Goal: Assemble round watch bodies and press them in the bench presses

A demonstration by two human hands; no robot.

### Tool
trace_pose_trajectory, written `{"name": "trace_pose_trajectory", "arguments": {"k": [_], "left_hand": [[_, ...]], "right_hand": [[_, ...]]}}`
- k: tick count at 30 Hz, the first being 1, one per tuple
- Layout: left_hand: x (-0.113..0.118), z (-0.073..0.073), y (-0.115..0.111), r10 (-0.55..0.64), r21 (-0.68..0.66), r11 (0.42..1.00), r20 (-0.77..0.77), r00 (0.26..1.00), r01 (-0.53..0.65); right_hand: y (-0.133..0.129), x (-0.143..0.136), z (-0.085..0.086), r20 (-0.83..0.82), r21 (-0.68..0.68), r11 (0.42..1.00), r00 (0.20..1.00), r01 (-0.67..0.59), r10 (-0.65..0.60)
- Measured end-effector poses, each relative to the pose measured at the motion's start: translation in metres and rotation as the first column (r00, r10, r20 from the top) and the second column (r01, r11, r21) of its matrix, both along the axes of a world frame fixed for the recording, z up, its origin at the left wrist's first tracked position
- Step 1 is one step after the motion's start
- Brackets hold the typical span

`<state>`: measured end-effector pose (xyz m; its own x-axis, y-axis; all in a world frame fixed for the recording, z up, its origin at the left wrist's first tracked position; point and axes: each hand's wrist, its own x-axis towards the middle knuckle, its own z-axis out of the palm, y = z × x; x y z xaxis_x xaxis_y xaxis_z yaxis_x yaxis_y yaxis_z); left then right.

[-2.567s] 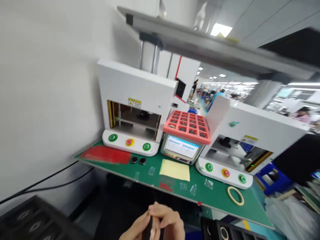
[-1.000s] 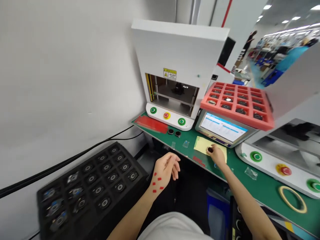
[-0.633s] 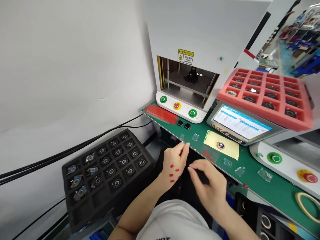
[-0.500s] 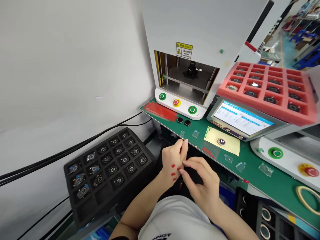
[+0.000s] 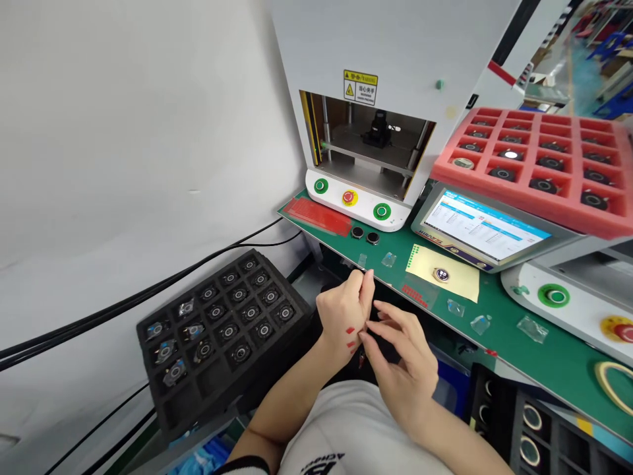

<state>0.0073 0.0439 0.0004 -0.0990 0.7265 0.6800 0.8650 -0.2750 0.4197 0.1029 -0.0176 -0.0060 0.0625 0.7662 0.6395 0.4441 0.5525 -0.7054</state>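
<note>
My left hand [image 5: 341,310] is curled closed in front of my body, with its back turned up. Small red adhesive pieces [image 5: 351,330] are stuck on the back of it, near the wrist. Something small and dark shows by its thumb tip, too little to name. My right hand [image 5: 403,353] meets the side of the left one, thumb and index finger pinched together; whatever lies between these tips is hidden. Beyond both hands, on the green bench mat [image 5: 558,356], lies a clear sheet with red pieces [image 5: 414,295].
Left stands a black foam tray [image 5: 171,412] of round watch parts. Ahead is a press machine [image 5: 395,39] with buttons. Two round watch parts [image 5: 372,238], a watch [image 5: 441,274] on yellow paper, a screen [image 5: 484,227], a red foam tray [image 5: 534,201] and a tape roll [image 5: 613,389] are around.
My right fingertips have shifted slightly away from the back of the left hand. The red piece beside them no longer shows there. The view has tilted slightly.
</note>
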Motion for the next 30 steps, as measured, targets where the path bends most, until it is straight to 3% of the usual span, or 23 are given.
{"name": "trace_pose_trajectory", "arguments": {"k": [4, 7, 9, 10, 11, 13, 15, 17, 20, 23, 26, 30], "left_hand": [[0.001, 0.001, -0.001, -0.003, 0.024, 1.000, -0.008, 1.000, 0.003], [0.005, 0.000, -0.002, 0.014, 0.026, 1.000, -0.028, 1.000, -0.014], [0.004, -0.002, -0.002, 0.029, -0.045, 0.999, -0.035, 0.999, -0.031], [0.001, -0.005, -0.001, 0.035, -0.146, 0.988, -0.032, 0.999, -0.040], [-0.005, -0.010, 0.000, 0.048, -0.282, 0.958, -0.025, 0.999, -0.053], [-0.028, -0.024, -0.001, 0.107, -0.549, 0.830, -0.012, 0.994, -0.096], [-0.067, -0.042, -0.008, 0.213, -0.694, 0.698, -0.035, 0.976, -0.177], [-0.116, -0.064, -0.023, 0.342, -0.740, 0.603, -0.097, 0.935, -0.298], [-0.193, -0.094, -0.057, 0.526, -0.781, 0.409, -0.222, 0.821, -0.472], [-0.252, -0.117, -0.093, 0.628, -0.782, 0.252, -0.317, 0.711, -0.570], [-0.281, -0.135, -0.113, 0.651, -0.791, 0.177, -0.353, 0.672, -0.586], [-0.291, -0.152, -0.116, 0.669, -0.794, 0.161, -0.349, 0.656, -0.586]], "right_hand": [[0.000, 0.004, 0.000, -0.015, -0.006, 0.999, 0.999, -0.042, 0.042], [-0.002, 0.009, 0.004, 0.083, 0.067, 0.996, 0.995, -0.054, 0.049], [-0.005, 0.011, 0.008, 0.156, 0.129, 0.987, 0.985, -0.093, 0.072], [-0.005, 0.013, 0.009, 0.181, 0.156, 0.979, 0.978, -0.132, 0.103], [-0.006, 0.014, 0.010, 0.198, 0.174, 0.968, 0.969, -0.182, 0.147], [-0.007, 0.019, 0.008, 0.212, 0.178, 0.940, 0.944, -0.291, 0.252], [-0.007, 0.026, 0.000, 0.226, 0.135, 0.917, 0.912, -0.376, 0.341], [-0.006, 0.037, -0.013, 0.227, 0.072, 0.920, 0.904, -0.386, 0.361], [-0.002, 0.053, -0.035, 0.180, -0.034, 0.958, 0.941, -0.285, 0.287], [0.001, 0.057, -0.047, 0.045, -0.122, 0.967, 0.972, -0.224, 0.231], [0.004, 0.050, -0.048, -0.102, -0.175, 0.938, 0.953, -0.299, 0.285], [0.006, 0.044, -0.044, -0.063, -0.153, 0.917, 0.930, -0.367, 0.362]]}}
